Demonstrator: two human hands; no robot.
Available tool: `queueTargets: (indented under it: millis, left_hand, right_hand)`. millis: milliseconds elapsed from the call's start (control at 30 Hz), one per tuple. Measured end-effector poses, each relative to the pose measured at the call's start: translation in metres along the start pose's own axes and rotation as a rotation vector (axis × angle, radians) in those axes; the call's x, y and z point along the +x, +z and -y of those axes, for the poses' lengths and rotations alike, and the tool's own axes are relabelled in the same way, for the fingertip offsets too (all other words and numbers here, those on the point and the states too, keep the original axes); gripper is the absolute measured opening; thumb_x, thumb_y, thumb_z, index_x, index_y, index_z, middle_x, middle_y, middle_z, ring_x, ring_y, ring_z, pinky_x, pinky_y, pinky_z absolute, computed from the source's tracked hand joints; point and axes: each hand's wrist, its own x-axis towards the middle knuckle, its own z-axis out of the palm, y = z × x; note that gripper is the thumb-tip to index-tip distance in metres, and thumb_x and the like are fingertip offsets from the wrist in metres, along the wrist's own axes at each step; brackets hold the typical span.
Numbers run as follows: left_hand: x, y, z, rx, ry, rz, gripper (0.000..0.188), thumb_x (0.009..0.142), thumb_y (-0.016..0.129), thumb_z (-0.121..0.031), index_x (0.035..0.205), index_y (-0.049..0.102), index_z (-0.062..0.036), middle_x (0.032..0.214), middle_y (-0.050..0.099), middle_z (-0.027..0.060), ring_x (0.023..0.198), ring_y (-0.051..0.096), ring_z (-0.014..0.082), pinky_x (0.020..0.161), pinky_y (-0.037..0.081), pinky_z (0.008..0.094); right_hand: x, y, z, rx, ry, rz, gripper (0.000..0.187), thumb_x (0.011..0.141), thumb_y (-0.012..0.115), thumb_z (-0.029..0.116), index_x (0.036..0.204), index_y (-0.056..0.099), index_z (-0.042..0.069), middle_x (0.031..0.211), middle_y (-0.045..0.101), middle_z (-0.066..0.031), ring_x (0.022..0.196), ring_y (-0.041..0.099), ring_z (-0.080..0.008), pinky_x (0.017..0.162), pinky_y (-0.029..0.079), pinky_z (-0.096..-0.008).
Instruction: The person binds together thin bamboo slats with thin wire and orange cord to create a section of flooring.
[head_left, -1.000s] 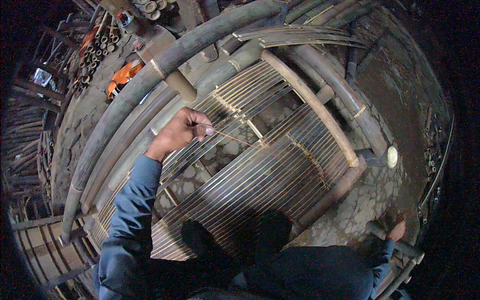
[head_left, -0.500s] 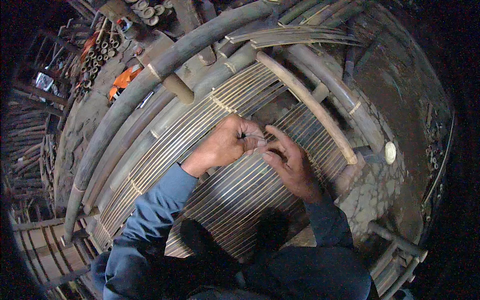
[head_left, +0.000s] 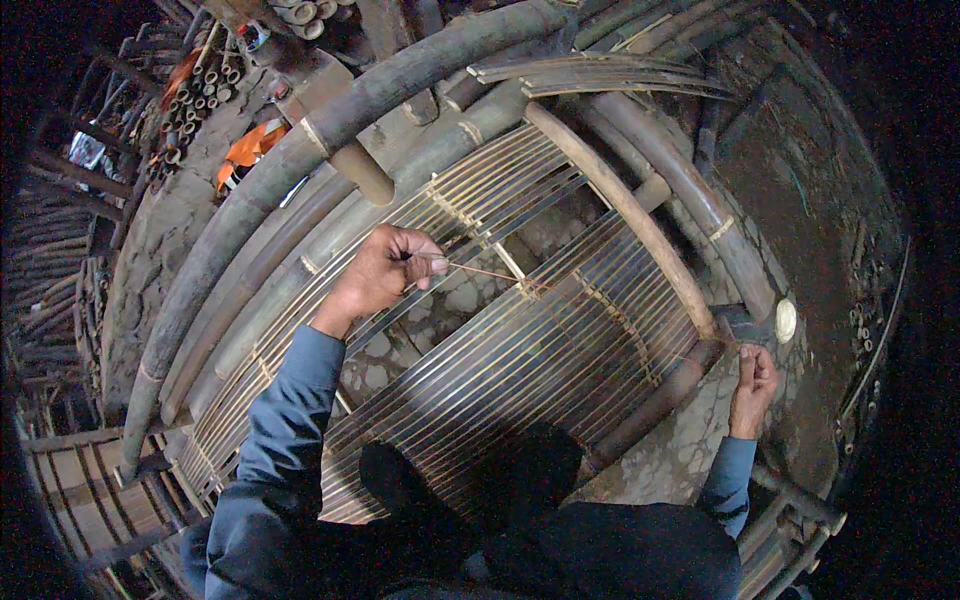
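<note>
A panel of thin, pale bamboo slats [head_left: 470,375] lies slantwise in front of me, with cross strips [head_left: 612,308] tied across it. On the left, my left hand [head_left: 385,268] is closed in a pinch on a thin brown cord [head_left: 485,272]. That cord runs straight from its fingers to a tied crossing in the middle of the panel. Far out to the right, my right hand [head_left: 752,390] is closed, fingertips together, beyond the panel's right edge. What it pinches is too fine to make out.
A curved bamboo pole [head_left: 620,200] bounds the panel's far right end. Thick bamboo poles [head_left: 230,190] run along the far left side. Split strips [head_left: 610,75] lie at the back, an orange cloth [head_left: 250,145] on the ground at far left. A pale round disc [head_left: 786,320] is near my right hand.
My hands were together over the panel's middle. The left has moved left, drawing out the cord, and the right has swung far right and closed. The opening between the slats now shows.
</note>
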Motion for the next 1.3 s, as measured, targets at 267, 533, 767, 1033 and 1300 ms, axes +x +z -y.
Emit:
queueTargets:
  millis: [267,533,767,1033,1300]
  left_hand:
    - [0.011,0.019,0.008,-0.073,0.002,0.034,0.007,0.089,0.063,0.003,0.09,0.07,0.0036,0.074,0.066,0.0027,0.065,0.057,0.0092,0.063,0.049,0.027]
    - [0.016,0.054,-0.032,-0.174,0.003,0.14,0.008,0.089,0.065,-0.002,0.089,0.07,0.0042,0.075,0.066,0.002,0.066,0.059,0.0089,0.062,0.048,0.0255]
    - [0.018,0.059,-0.041,-0.049,0.063,0.153,0.007,0.089,0.065,-0.001,0.09,0.07,0.0029,0.07,0.064,0.0016,0.064,0.055,0.0089,0.059,0.046,0.027]
    - [0.01,0.058,-0.031,0.005,0.076,0.168,0.007,0.088,0.066,0.0,0.092,0.072,0.002,0.072,0.066,0.0035,0.065,0.058,0.0107,0.061,0.047,0.0274]
    - [-0.012,-0.004,0.025,-0.145,0.02,-0.233,0.015,0.085,0.056,0.004,0.087,0.071,0.0017,0.076,0.067,0.0028,0.065,0.058,0.0102,0.062,0.048,0.0266]
  right_hand:
    - [-0.033,-0.02,-0.048,-0.328,0.023,0.068,0.016,0.1,0.058,0.016,0.101,0.063,0.0,0.099,0.065,-0.0087,0.095,0.059,-0.019,0.085,0.047,-0.0332]
    - [-0.016,0.108,0.154,-0.312,-0.375,0.241,0.048,0.097,0.059,0.018,0.141,0.051,0.001,0.145,0.048,-0.0221,0.136,0.044,-0.0398,0.114,0.034,-0.0479]
    - [-0.011,0.205,0.212,0.234,-0.373,0.621,0.047,0.097,0.061,0.019,0.137,0.051,-0.004,0.127,0.061,-0.0241,0.118,0.06,-0.0344,0.1,0.047,-0.0417]
    - [-0.029,0.218,0.194,0.315,-0.175,0.748,0.009,0.095,0.061,0.006,0.092,0.062,-0.002,0.075,0.058,-0.0017,0.074,0.053,-0.0066,0.068,0.045,-0.0259]
    - [-0.04,0.209,0.171,0.489,-0.064,0.55,0.011,0.094,0.06,0.008,0.084,0.061,0.002,0.073,0.056,0.0022,0.071,0.05,-0.0051,0.064,0.042,-0.0268]
